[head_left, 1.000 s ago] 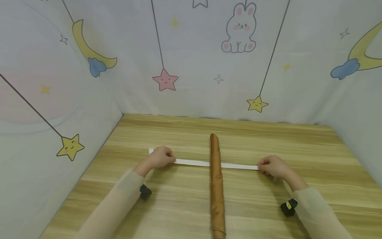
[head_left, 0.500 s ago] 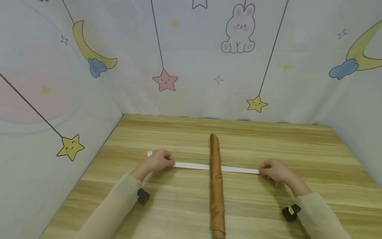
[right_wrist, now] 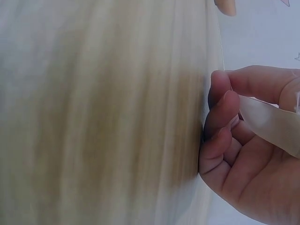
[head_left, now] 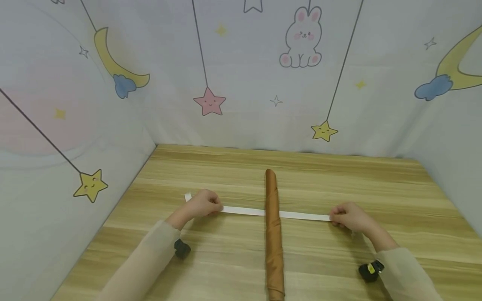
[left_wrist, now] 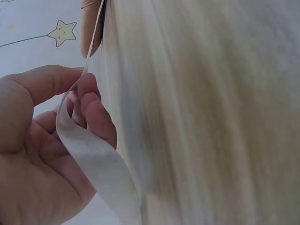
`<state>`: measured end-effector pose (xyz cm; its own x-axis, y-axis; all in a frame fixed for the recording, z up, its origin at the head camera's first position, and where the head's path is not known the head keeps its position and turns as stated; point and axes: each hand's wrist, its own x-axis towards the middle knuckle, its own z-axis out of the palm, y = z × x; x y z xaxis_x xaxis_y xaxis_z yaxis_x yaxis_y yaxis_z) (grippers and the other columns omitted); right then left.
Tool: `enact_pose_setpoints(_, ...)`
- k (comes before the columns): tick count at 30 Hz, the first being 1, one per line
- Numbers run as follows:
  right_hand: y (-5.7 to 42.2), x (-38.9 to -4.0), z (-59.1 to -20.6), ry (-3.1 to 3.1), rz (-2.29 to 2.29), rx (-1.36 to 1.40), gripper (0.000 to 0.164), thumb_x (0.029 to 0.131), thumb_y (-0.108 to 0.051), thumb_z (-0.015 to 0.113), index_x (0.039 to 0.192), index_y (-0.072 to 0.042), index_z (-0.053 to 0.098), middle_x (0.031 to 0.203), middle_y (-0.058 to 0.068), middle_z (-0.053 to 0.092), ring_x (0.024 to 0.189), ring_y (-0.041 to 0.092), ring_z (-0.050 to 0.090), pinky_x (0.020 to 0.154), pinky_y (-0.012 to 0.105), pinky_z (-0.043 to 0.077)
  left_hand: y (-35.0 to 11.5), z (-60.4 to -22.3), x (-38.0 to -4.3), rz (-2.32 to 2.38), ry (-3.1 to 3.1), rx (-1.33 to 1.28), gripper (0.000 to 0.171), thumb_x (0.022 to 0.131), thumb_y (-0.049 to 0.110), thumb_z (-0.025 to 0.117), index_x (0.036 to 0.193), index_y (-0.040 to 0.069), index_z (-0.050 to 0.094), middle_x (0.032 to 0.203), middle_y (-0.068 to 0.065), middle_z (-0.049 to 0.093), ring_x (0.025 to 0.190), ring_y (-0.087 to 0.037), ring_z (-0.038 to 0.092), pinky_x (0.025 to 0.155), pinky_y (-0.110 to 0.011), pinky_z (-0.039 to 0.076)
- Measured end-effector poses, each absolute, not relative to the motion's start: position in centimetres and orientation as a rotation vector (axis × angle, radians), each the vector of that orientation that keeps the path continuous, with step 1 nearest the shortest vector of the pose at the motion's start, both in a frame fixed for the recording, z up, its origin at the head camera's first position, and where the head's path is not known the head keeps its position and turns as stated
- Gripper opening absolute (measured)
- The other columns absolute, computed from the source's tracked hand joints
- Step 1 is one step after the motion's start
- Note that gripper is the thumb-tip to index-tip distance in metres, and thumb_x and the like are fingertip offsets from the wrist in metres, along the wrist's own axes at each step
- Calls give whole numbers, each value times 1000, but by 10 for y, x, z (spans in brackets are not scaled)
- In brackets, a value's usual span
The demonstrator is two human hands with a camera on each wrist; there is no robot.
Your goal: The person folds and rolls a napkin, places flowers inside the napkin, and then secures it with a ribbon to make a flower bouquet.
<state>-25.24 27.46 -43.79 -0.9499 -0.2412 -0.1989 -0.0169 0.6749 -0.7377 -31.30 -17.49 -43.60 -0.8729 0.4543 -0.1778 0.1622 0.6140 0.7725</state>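
Observation:
A long brown roll of smooth, shiny cloth [head_left: 274, 242] lies lengthwise on the table, its narrow end pointing away. Crosswise beneath it runs a white ribbon [head_left: 244, 210], drawn straight between both hands. My left hand [head_left: 203, 203] pinches the ribbon between thumb and index finger on the left side. In the left wrist view the ribbon's loose tail [left_wrist: 101, 166] curves down past the palm. On the right side my right hand [head_left: 352, 217] pinches the ribbon the same way. Its other tail [right_wrist: 272, 124] passes behind the thumb across the palm in the right wrist view.
The wood-grain table [head_left: 211, 267] meets a pale cloth backdrop [head_left: 241, 125] printed with stars, moons and a rabbit, at the back and both sides. A small black camera [head_left: 182, 249] sits at the left wrist and another black camera [head_left: 370, 271] at the right.
Both hands have moved slightly nearer the front edge, bringing the ribbon down along the cloth roll. The right hand has also shifted a little to the right. Both pinches have stayed the same.

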Motion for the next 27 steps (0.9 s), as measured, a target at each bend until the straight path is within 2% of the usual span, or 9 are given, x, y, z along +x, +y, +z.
enact_pose_setpoints(8, 279, -250, -438, 2565, -1188, -201, 19, 96, -7, 54, 99, 9, 64, 79, 4, 65, 69, 12, 54, 60, 24, 46, -174, -430, -312, 1200, 2431, 464, 17, 92, 15, 61, 82, 1, 64, 66, -4, 56, 58, -14, 47, 56, -28, 45)
enact_pose_setpoints(16, 283, -252, -434, 2536, -1216, -117, 26, 97, -18, 56, 102, 6, 64, 78, 1, 63, 67, 12, 53, 58, 25, 44, -171, -419, -310, 1301, 2344, 469, 23, 94, 19, 61, 85, -2, 62, 69, -5, 58, 61, -16, 50, 59, -31, 46)
enact_pose_setpoints(27, 281, -253, -414, 2502, -1292, -177, 34, 99, -19, 54, 111, 11, 62, 84, 4, 65, 68, 12, 52, 60, 27, 45, -161, -403, -309, 1398, 2237, 506, 23, 94, 24, 61, 77, 9, 59, 72, -7, 60, 66, -18, 51, 74, -40, 46)
